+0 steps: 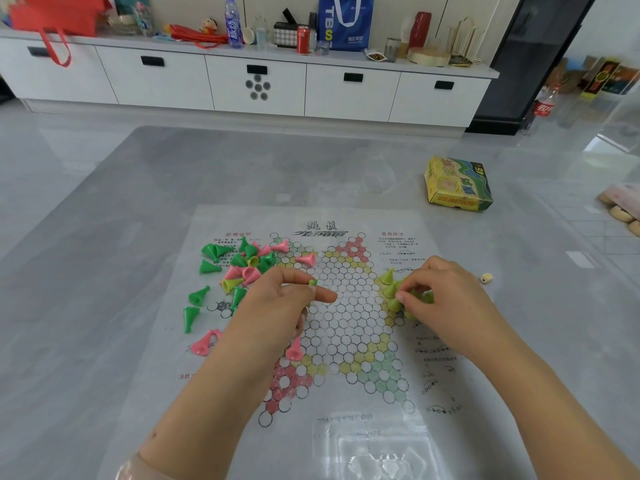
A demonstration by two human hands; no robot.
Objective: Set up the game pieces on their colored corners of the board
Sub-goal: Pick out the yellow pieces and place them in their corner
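Observation:
A paper Chinese-checkers board (346,306) lies flat on the grey table. Its star corners are tinted red, green and yellow. A loose heap of green, pink and yellow cone pieces (242,265) sits on the board's left side, most tipped over. Several yellow-green cones (389,287) stand upright on the right yellow corner. My right hand (440,299) pinches one of these cones there. My left hand (280,306) hovers over the board's left middle, closed on a green piece whose tip (312,282) shows between the fingers. One pink cone (294,349) lies near the lower-left red corner.
The yellow game box (457,185) lies on the table at the back right. A small die (486,278) rests to the right of the board. A white cabinet (256,81) with bottles, a can and bags stands beyond the table.

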